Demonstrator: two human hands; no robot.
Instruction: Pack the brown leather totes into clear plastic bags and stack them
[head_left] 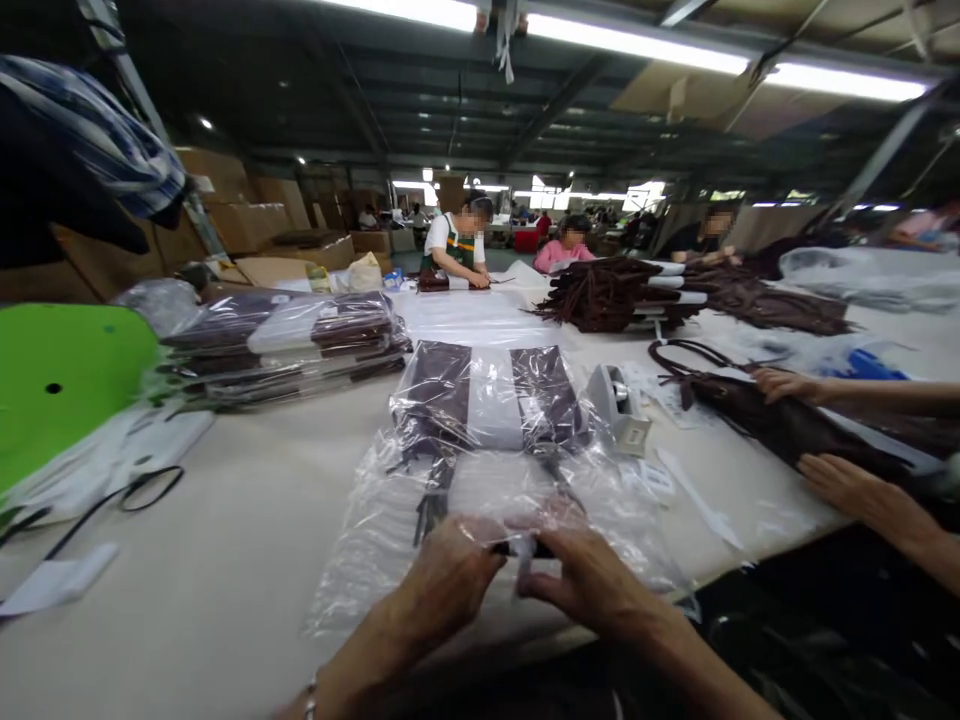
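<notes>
A dark brown handbag (439,395) lies flat in front of me inside a clear plastic bag (360,560), with a white paper band (495,400) around its middle. Its straps run toward me under the plastic. Over their near end, my left hand (457,565) is closed on the dark handle, its fingertips partly behind plastic film. Close beside it, my right hand (581,565) pinches a whitish strip (523,560) at the same handle. Thumb and fingers of the right hand are bent together. Exactly how the strip sits on the handle is unclear.
Wrapped handbags are stacked (285,340) at left, near a green panel (67,390). A tape dispenser (619,410) stands right of my bag. A co-worker's hands (862,490) rest on another brown bag (780,410). Brown bags are piled (615,295) behind; other people work beyond.
</notes>
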